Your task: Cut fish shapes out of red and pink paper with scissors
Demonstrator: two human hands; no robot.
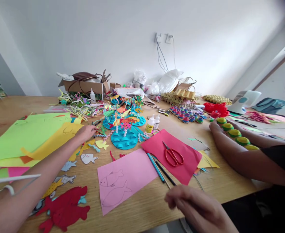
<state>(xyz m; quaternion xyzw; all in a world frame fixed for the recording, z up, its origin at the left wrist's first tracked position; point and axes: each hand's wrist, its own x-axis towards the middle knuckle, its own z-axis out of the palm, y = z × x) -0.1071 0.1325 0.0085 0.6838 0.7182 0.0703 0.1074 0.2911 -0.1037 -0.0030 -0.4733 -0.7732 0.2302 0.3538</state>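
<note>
Twisted pipe cleaner (100, 135), striped blue and white, is lying on the desk (230, 184) just ahead of the left hand (85, 132), between the yellow paper sheet (60, 137) and the blue wave-cut disc (124, 139). Judging by its look, it is handling light and soft: fuzzy, so not slippery, with a wire core that is bending readily. A light pinch near one end seems best, since squeezing the middle would be flattening the coil. The left hand is reaching out with its fingers bent down among small paper bits at the sheet's edge; cannot tell whether they are pinching anything. The right hand (193, 204) is hovering low at the near desk edge, fingers curled in loosely; cannot tell if anything is between them. A blue pencil (155, 167) is lying just beyond it, between the pink sheet with drawn fish (125, 181) and a red sheet (181, 168) that is carrying red-handled scissors (173, 156). A yellow paper fish (102, 144) and a white paper fish (87, 158) are lying near the left wrist, with a red paper lobster (64, 210) nearer in. Glue bottles (149, 124) are standing behind the disc. On the right, another person's forearm (230, 152) is resting on the desk, with a row of green-and-yellow balls (234, 133) just beside it.
</note>
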